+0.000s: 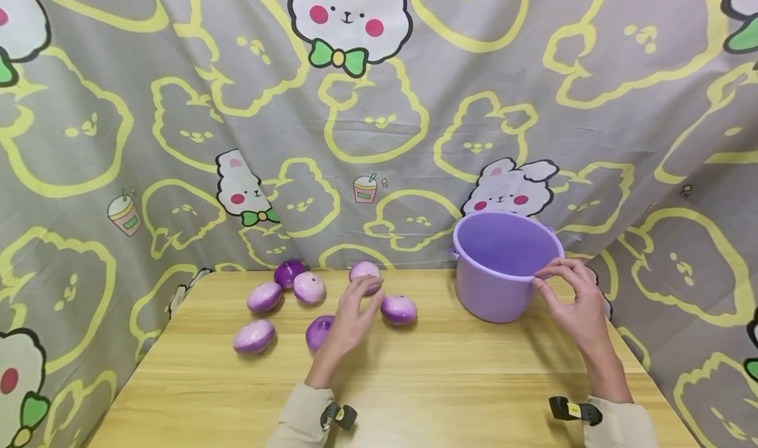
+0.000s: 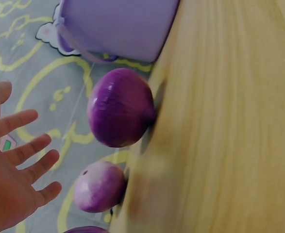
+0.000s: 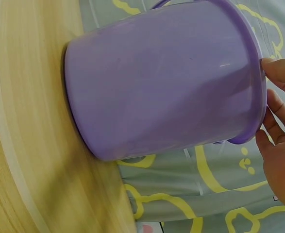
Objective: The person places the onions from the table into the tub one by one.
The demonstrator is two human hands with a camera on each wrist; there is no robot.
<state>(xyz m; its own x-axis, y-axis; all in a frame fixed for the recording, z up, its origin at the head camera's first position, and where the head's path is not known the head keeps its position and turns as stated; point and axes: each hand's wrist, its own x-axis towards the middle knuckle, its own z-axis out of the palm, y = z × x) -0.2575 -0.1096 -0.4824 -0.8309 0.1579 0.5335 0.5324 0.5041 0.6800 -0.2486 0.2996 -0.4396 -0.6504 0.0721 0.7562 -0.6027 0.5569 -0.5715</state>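
Note:
A purple bucket [image 1: 494, 297] stands upright on the right side of the wooden table. My right hand [image 1: 574, 300] pinches its rim on the near right side; the right wrist view shows the thumb and fingertips at the rim. Over the table's middle hovers my left hand [image 1: 351, 320], fingers extended and holding nothing. It partly covers a pale purple onion [image 1: 362, 273] behind it and a dark purple onion [image 1: 318, 331] below. Another onion [image 1: 399, 310] lies just right of the left hand. In the left wrist view the spread hand [image 2: 16, 170] is apart from the nearest onion [image 2: 120, 108].
More onions lie on the left: a dark one [image 1: 289, 273], a pale one [image 1: 309, 288], and two lighter ones [image 1: 264, 298] nearer the left edge. A patterned grey curtain [image 1: 379, 139] hangs right behind the wooden table [image 1: 414, 389].

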